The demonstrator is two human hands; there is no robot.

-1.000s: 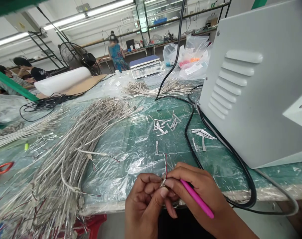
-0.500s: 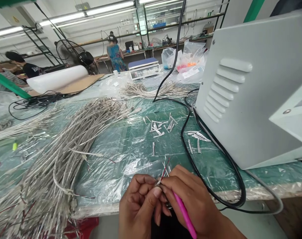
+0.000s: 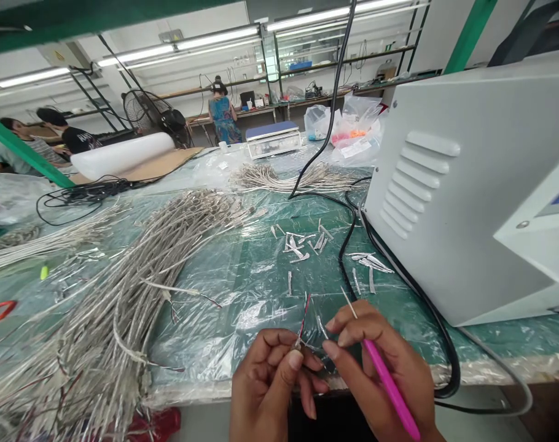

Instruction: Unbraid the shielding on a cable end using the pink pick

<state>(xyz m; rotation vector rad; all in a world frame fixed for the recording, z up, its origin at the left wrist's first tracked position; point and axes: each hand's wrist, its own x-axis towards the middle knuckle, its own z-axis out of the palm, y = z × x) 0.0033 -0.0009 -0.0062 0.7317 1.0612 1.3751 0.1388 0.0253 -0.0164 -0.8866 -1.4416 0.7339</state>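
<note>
Firmly pinched between the thumb and forefinger of the left hand [image 3: 270,383], a braided cable end [image 3: 298,344] is held up, its thin red-and-dark wires [image 3: 303,316] standing free. Just beside it, a pink-handled pick [image 3: 390,387] is gripped by the right hand [image 3: 381,362]. Plastic sheeting [image 3: 256,307] is spread over the green bench, where braided cable bundles [image 3: 109,307] and silvery scraps [image 3: 302,242] are laid near a grey-white machine housing [image 3: 445,202]. A co-worker [image 3: 222,120] is seen at a far bench.
</note>
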